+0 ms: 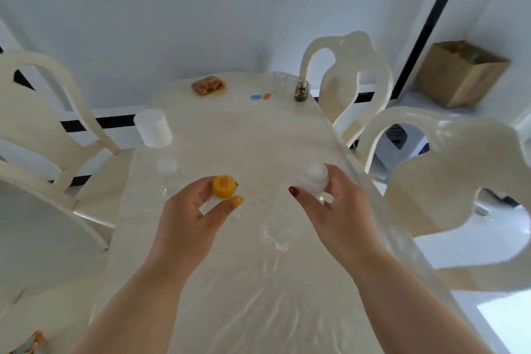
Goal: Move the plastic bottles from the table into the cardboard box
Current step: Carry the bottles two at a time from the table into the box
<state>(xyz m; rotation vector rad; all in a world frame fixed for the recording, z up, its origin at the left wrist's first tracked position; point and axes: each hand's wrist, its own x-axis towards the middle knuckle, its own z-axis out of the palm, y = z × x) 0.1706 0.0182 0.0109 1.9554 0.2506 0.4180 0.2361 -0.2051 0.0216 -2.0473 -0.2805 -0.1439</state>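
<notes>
My left hand [186,210] is closed around the neck of a clear plastic bottle with a yellow cap [224,187]. My right hand [336,207] grips the top of a second clear bottle with a white cap [316,177]. Both bottles stand upright near the middle of the table [258,135]; their transparent bodies are hard to make out. A third clear bottle with a white cap [167,167] stands just left of my left hand. The open cardboard box [459,75] sits on the floor at the far right, beyond the chairs.
A white cylinder [153,128] stands at the table's left edge. At the far end lie a snack packet [209,85], two small coloured pieces [260,97], a clear glass [280,82] and a small jar [301,90]. Cream chairs flank both sides.
</notes>
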